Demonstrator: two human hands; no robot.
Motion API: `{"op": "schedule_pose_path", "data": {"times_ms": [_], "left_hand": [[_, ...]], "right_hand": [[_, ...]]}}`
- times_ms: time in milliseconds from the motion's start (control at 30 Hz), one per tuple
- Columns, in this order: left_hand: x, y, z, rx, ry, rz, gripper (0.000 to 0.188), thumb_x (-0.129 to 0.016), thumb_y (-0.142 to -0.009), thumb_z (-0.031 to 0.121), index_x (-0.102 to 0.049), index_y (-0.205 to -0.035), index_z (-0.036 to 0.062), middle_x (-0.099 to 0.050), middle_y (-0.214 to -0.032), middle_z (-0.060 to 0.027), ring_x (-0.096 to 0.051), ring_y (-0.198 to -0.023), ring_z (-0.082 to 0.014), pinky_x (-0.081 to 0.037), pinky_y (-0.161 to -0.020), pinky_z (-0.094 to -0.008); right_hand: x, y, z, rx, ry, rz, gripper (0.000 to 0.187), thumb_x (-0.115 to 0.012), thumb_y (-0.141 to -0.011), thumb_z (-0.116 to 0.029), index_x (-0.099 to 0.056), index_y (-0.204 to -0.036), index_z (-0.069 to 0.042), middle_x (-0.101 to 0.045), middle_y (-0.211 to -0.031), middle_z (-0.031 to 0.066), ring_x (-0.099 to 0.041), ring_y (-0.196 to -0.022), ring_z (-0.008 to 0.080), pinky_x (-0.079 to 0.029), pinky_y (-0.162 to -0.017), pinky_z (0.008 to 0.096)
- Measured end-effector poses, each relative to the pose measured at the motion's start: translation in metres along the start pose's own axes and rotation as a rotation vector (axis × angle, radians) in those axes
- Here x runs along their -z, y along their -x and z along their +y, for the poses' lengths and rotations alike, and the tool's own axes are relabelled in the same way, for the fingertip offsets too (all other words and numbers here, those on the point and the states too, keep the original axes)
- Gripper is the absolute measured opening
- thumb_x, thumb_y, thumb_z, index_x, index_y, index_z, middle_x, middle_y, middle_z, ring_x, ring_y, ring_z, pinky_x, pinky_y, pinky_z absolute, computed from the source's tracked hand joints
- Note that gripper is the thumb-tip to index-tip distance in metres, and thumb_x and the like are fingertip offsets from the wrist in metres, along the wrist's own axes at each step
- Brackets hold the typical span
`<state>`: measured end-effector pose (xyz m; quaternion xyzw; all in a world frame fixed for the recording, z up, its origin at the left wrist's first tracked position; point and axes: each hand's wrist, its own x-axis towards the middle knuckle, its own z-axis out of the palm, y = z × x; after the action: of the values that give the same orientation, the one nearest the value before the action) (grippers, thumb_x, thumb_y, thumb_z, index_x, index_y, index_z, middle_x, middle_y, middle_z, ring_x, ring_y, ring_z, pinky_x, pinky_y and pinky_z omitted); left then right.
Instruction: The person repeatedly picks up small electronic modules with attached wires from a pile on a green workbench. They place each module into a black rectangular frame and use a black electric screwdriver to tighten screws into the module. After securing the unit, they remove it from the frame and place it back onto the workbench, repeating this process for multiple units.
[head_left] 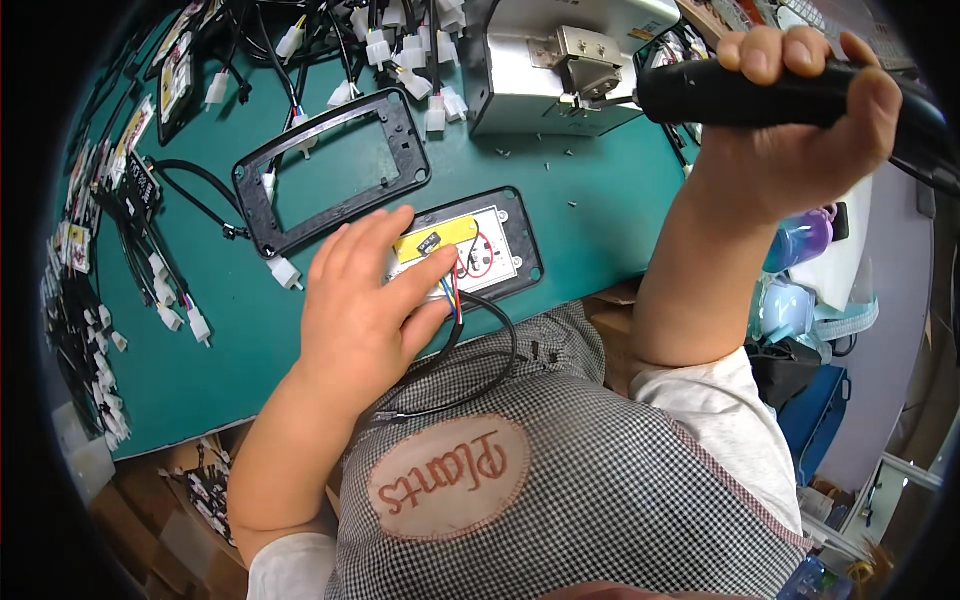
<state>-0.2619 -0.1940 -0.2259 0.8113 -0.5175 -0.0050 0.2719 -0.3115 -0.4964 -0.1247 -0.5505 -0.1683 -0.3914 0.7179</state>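
Observation:
My right hand (790,115) is raised at the upper right, closed around a black electric screwdriver (695,93). The driver lies sideways, with its bit pointing left at the outlet of a metal screw feeder (510,75). With fingers stretched, my left hand (355,305) rests over the left part of a black plastic housing (525,240). Inside that housing sits a white circuit board (503,262) with a yellow pad (462,229). Coloured wires (457,300) run from the board past my left thumb into a black cable (512,345). My hand hides the housing's left end.
A black rectangular frame (412,150) lies beyond my left hand. Several small screws (545,166) are scattered before the feeder. Cables with white connectors (410,50) crowd the back; more boards and cables (130,200) line the left edge. Bottles (790,300) stand at the right.

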Motion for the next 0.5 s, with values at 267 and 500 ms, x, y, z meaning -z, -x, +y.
{"op": "schedule_pose_path", "data": {"times_ms": [267,500], "left_hand": [[0.000,0.000,0.000,0.014,0.003,-0.016,0.051,-0.076,-0.062,0.015,-0.066,-0.112,0.0161,-0.053,-0.127,-0.0174,-0.051,-0.115,-0.0368,-0.040,-0.095,-0.0473],[0.005,0.004,-0.004,-0.009,0.019,-0.034,0.056,-0.075,-0.065,0.014,-0.062,-0.119,0.0151,-0.052,-0.128,-0.0181,-0.049,-0.118,-0.0382,-0.037,-0.101,-0.0506]], "right_hand": [[-0.059,0.003,0.030,0.125,0.161,0.261,0.032,-0.059,-0.089,-0.035,-0.052,-0.106,-0.008,-0.051,-0.067,0.0028,-0.051,-0.051,0.0146,-0.046,-0.050,0.0273],[-0.024,0.010,0.013,-0.187,-0.036,-0.170,0.042,-0.048,-0.089,-0.040,-0.056,-0.116,-0.008,-0.055,-0.085,0.0082,-0.052,-0.070,0.0235,-0.044,-0.068,0.0408]]}}
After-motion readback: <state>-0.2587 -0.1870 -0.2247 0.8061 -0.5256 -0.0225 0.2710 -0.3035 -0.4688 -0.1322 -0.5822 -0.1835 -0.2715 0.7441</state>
